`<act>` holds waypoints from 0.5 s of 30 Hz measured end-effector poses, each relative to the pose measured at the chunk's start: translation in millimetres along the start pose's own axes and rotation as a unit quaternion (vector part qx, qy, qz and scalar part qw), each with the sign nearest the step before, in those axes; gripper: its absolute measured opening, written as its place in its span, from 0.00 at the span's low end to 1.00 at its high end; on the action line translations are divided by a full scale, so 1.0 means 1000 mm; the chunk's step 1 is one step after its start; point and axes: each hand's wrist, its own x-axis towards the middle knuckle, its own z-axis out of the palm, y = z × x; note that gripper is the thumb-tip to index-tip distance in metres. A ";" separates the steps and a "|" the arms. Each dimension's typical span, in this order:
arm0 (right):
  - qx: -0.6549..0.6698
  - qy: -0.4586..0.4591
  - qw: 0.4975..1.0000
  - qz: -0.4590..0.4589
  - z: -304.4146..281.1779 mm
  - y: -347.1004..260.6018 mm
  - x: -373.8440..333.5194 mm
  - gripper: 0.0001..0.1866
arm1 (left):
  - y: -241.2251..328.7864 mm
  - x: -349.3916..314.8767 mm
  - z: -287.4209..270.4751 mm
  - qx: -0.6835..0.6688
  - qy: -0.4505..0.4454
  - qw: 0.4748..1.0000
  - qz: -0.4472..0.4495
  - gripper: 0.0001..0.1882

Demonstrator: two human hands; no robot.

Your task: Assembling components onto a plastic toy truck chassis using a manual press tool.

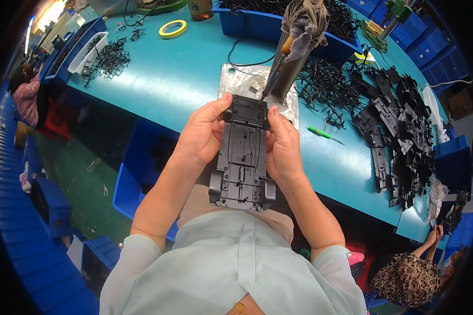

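Between my two hands I hold a long black plastic vehicle chassis [243, 149], tilted with its far end over a metal plate [231, 79]. My left hand [202, 128] is closed on its left edge, thumb near the far corner. On the opposite edge my right hand [284, 142] grips it the same way. A thin rod-shaped tool with an orange handle, resembling a soldering iron [273, 79], slants down from a cloth-wrapped metal post [291, 68]. Its tip reaches the chassis's far end; whether they touch I cannot tell.
Several black chassis [389, 121] pile up at right, beside loose small black parts [328, 86]. A green-handled screwdriver [320, 133] lies right of the plate. Behind stands a blue bin [247, 23]; yellow tape [172, 29] lies far left. A person [407, 278] sits at lower right, another [27, 97] far left.
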 end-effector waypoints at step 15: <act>-0.006 0.018 1.000 0.001 -0.005 0.006 0.001 0.16 | -0.006 0.008 -0.013 -0.009 -0.026 1.000 -0.008 0.14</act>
